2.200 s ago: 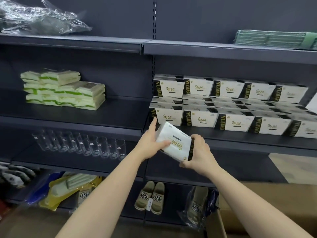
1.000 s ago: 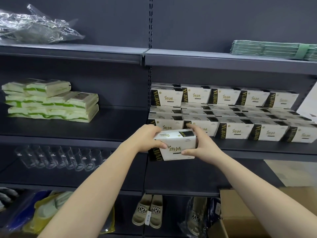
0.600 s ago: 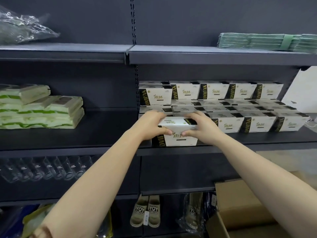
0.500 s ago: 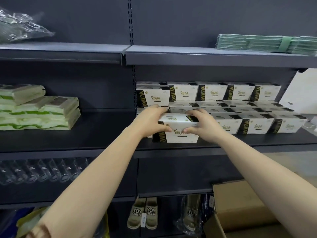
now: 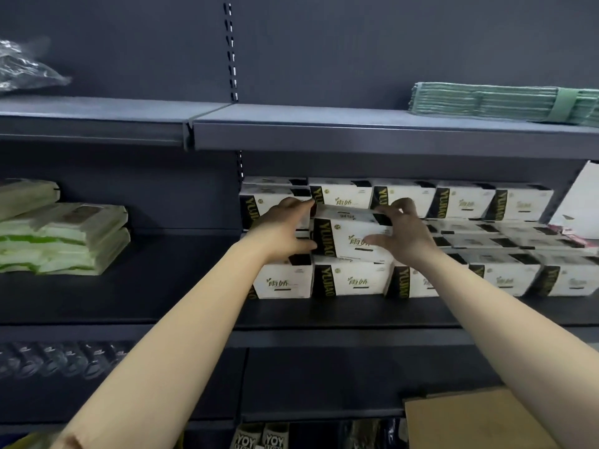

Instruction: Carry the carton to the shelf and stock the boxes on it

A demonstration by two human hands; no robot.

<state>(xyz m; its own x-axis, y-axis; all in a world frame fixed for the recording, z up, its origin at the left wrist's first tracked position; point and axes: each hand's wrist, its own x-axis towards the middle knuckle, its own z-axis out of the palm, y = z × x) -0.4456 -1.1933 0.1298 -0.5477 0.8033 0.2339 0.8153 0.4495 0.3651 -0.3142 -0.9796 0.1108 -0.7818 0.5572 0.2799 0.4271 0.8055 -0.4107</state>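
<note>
Looking down at a dark metal shelf [image 5: 356, 311], I see both grips clamped on one white box [image 5: 353, 239] with a black end band: the left grip [image 5: 285, 228] curls round its left end and the right grip [image 5: 405, 236] pinches its top and front, the box sitting on the front row of matching boxes [image 5: 351, 281]. The brown cardboard carton [image 5: 470, 422] shows only a flat flap at the lower right, its contents hidden. A bare strip of shelf runs along the front edge ahead of the row, and soft green-and-white packets [image 5: 64, 241] lie stacked well apart to the left.
</note>
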